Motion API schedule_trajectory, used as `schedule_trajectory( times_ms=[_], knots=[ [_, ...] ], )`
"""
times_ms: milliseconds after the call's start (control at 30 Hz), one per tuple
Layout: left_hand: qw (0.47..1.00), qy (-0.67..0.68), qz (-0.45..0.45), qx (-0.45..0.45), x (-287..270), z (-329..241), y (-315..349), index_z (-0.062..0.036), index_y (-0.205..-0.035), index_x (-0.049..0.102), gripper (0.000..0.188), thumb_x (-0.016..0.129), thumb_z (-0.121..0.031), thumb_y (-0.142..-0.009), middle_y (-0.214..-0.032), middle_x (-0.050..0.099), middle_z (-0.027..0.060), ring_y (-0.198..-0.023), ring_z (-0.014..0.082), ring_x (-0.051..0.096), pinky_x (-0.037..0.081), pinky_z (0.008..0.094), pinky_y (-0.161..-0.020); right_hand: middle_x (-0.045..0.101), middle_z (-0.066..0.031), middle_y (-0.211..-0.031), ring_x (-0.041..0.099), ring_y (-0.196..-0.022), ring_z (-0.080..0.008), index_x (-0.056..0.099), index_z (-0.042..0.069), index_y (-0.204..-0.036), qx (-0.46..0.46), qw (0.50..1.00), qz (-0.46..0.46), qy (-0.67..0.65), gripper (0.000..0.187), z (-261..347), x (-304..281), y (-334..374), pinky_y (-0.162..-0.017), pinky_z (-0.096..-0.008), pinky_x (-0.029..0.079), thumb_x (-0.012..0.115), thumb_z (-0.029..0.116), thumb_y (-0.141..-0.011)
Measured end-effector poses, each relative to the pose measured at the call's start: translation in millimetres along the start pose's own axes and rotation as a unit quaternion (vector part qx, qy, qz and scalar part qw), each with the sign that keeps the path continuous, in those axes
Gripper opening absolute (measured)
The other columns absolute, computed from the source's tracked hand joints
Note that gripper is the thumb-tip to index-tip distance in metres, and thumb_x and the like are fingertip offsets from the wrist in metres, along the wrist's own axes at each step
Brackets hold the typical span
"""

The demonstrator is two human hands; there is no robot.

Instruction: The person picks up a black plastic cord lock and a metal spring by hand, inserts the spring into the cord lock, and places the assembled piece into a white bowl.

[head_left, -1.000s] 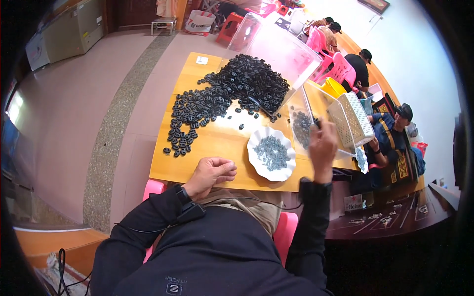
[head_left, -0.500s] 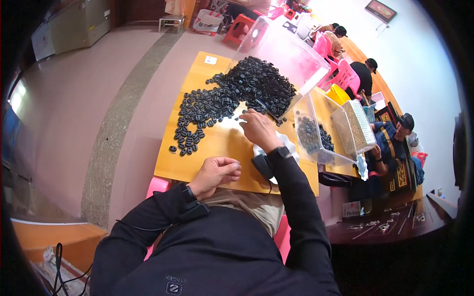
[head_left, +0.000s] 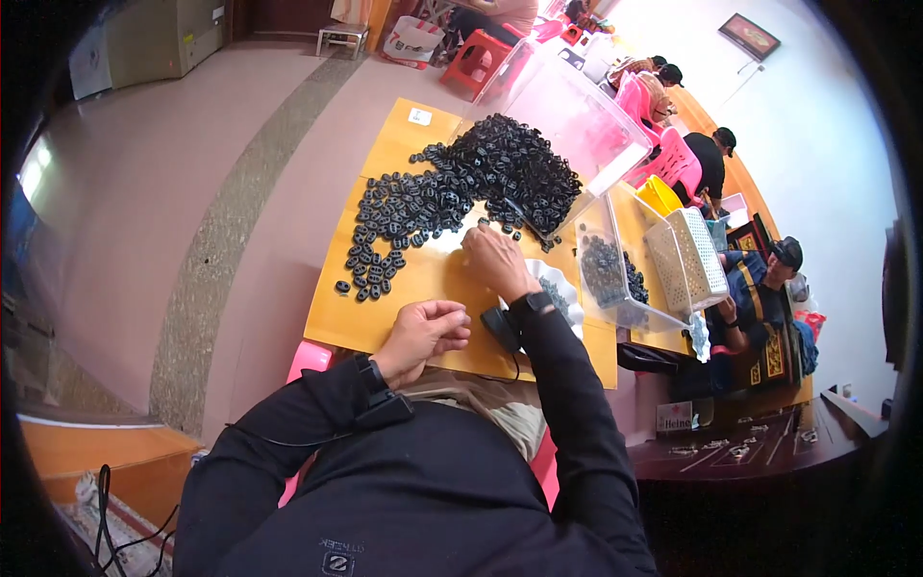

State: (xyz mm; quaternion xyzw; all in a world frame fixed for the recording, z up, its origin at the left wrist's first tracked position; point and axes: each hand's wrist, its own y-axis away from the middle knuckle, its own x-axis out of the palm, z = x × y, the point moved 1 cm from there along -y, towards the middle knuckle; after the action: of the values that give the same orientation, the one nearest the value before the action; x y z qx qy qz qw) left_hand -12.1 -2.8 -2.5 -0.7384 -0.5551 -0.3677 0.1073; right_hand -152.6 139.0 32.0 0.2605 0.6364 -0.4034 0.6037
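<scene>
The right hand (head_left: pixel 495 260) has shifted from the clear bin (head_left: pixel 635 310) to beside the black pieces (head_left: pixel 519 168) heaped on the counter (head_left: pixel 354 319). I cannot tell its grip. Left hand (head_left: pixel 423 338): grip pressed together.

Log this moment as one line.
right hand: near black pieces, grip unclear | left hand: half-curled, contents unclear | white dish: partly hidden by right sleeve

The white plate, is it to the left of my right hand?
No, the white plate lies to the right of the right hand.
</scene>
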Motion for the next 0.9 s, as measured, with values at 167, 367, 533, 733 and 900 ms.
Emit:
schedule_trajectory(
  times_ms=[167, 367, 533, 733, 900],
  knots=[
    [0.991, 0.07, -0.07, 0.095, 0, -9, 6, -0.0009, -0.12, 0.053, 0.03, 0.06, -0.014, -0.094, -0.095, 0.063, 0.005, -0.078, 0.0118, 0.062, 0.055, 0.0275, -0.075, 0.059, -0.0076, -0.061, 0.058, -0.055, -0.015, 0.064, -0.001, -0.085, 0.074, 0.932, 0.023, -0.354, 0.022, 43, -34, 48, -0.053, -0.0296, 0.047, 0.059, 0.019, -0.093],
    [0.993, 0.054, -0.052, 0.094, 0, -4, 4, -0.0033, -0.105, 0.063, 0.015, 0.061, -0.014, -0.094, -0.086, 0.064, 0.0017, -0.076, 0.011, 0.063, 0.055, 0.0268, -0.075, 0.055, -0.0007, -0.06, 0.052, -0.054, -0.0063, 0.063, -0.003, -0.084, 0.131, 0.847, 0.058, -0.512, 0.025, 53, -35, 82, -0.048, -0.0238, 0.043, 0.058, 0.019, -0.095],
    [0.995, 0.041, -0.041, 0.076, 1, -3, 5, -0.0028, -0.099, 0.062, 0.011, 0.061, -0.013, -0.094, -0.086, 0.065, 0.003, -0.076, 0.0107, 0.063, 0.056, 0.0257, -0.073, 0.062, -0.0082, -0.069, 0.061, -0.059, -0.0214, 0.065, 0.0, -0.087, 0.129, 0.933, -0.078, -0.327, 0.014, 27, -40, 110, -0.054, -0.0331, 0.048, 0.064, 0.014, -0.088],
    [0.997, 0.034, -0.049, 0.052, 1, -4, 6, -0.0023, -0.097, 0.062, 0.011, 0.061, -0.013, -0.094, -0.087, 0.065, 0.0034, -0.077, 0.0105, 0.063, 0.056, 0.0257, -0.074, 0.062, -0.0149, -0.097, 0.063, -0.082, -0.0378, 0.066, 0.006, -0.097, 0.159, 0.984, -0.048, -0.058, 0.018, -14, -40, 146, -0.073, -0.0469, 0.05, 0.059, 0.019, -0.087],
    [0.997, 0.029, -0.054, 0.051, 0, -2, 5, -0.0025, -0.097, 0.062, 0.011, 0.06, -0.013, -0.094, -0.087, 0.065, 0.0036, -0.077, 0.0109, 0.063, 0.056, 0.0258, -0.074, 0.062, -0.0149, -0.093, 0.063, -0.08, -0.0386, 0.066, 0.007, -0.093, 0.161, 0.986, -0.034, -0.038, 0.016, -18, -33, 151, -0.071, -0.0474, 0.05, 0.057, 0.019, -0.088]
  ],
)
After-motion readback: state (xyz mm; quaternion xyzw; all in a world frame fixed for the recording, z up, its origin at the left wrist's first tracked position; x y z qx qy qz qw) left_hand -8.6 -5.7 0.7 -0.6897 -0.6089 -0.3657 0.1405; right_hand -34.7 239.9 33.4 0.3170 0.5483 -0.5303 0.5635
